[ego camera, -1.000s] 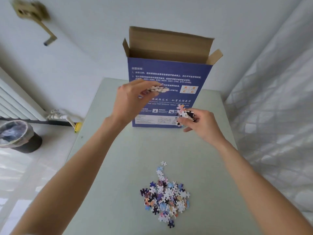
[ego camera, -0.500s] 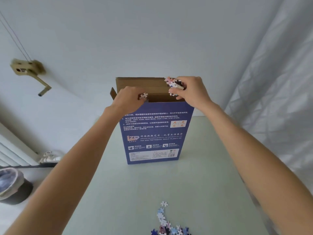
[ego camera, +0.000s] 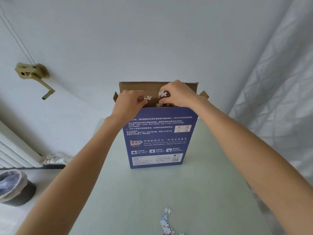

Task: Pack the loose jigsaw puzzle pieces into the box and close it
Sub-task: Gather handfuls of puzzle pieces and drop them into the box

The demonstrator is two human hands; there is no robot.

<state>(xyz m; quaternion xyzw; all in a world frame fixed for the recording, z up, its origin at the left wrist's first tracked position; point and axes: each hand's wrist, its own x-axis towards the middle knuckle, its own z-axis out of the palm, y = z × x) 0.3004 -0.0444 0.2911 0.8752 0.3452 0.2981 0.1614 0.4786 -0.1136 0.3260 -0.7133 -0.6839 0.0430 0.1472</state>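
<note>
On the pale green worktop the blue box stands upright at the far middle, flaps open. Your left hand pinches one puzzle piece over its mouth; your right hand grips a few more. Loose pieces lie at the near edge.

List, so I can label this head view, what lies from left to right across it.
Dark round waste bin with plastic liner → brass-coloured wall crank → left hand pinching a white puzzle piece → right hand holding pieces over the blue cardboard box → sheer white curtain.
</note>
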